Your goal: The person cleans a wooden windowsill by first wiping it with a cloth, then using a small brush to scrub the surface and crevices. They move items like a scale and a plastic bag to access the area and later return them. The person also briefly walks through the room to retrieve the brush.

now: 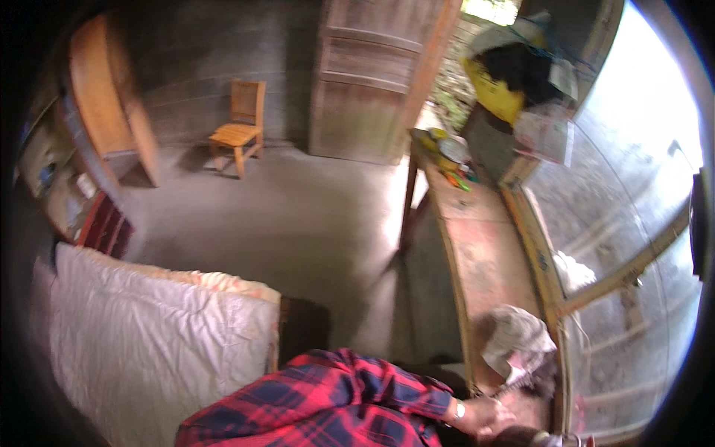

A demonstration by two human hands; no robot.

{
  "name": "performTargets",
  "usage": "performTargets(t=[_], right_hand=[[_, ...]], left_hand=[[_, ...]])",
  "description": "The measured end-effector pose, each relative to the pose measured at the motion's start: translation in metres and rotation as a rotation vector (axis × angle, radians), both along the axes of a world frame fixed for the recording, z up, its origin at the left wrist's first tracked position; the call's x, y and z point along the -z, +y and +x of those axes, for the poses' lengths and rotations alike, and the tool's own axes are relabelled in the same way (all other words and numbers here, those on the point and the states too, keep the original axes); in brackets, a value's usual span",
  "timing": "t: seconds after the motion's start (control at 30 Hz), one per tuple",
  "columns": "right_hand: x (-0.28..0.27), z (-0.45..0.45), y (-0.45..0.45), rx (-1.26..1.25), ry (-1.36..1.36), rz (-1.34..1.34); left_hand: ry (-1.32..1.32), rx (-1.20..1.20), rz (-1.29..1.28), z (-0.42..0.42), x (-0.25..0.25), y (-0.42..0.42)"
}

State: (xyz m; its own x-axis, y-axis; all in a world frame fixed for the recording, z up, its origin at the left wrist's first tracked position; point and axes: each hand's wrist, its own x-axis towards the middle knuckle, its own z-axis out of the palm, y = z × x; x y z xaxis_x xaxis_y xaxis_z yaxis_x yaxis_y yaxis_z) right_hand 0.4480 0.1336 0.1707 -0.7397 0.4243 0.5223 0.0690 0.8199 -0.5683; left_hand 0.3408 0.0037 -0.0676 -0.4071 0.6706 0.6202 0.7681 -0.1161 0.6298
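Observation:
My left hand (480, 416), with a light band at its wrist below a red and dark blue plaid sleeve (357, 385), reaches low over the right end of a long wooden table (480, 251). The fingers are blurred, and whether they hold anything cannot be told. Just beyond the hand, a crumpled pale cloth (516, 341) lies on the table against the window frame, with a darker fabric-like bundle (539, 380) beside it. A dark, unclear object (516, 436) is near the fingers at the bottom edge. My right hand is not in view.
A bed with a pale sheet (162, 335) stands at left. A small wooden chair (240, 131) is by the far wall, near a wooden door (366, 84). Bowls (452, 148) and small colourful items rest on the table's far end. Bags (503, 84) hang beside the glass window (603, 195).

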Motion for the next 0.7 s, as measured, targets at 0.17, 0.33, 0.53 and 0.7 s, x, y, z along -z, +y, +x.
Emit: performTargets(t=[0.17, 0.33, 0.53, 0.7], right_hand=[[-0.028, 0.006, -0.001, -0.008, 0.079, -0.024], [-0.057, -0.018, -0.037, -0.047, 0.109, -0.073], [-0.094, -0.1, -0.121, -0.038, 0.22, -0.616], [-0.083, -0.163, -0.141, -0.386, 0.173, -0.671]], left_hand=[[-0.467, 0.302, -0.121, -0.025, -0.043, -0.029], [-1.512, 0.735, -0.131, -0.064, -0.059, -0.018], [-1.512, 0.844, 0.089, -0.123, -0.106, -0.073], [-1.461, 0.617, 0.058, -0.18, -0.128, -0.17]])
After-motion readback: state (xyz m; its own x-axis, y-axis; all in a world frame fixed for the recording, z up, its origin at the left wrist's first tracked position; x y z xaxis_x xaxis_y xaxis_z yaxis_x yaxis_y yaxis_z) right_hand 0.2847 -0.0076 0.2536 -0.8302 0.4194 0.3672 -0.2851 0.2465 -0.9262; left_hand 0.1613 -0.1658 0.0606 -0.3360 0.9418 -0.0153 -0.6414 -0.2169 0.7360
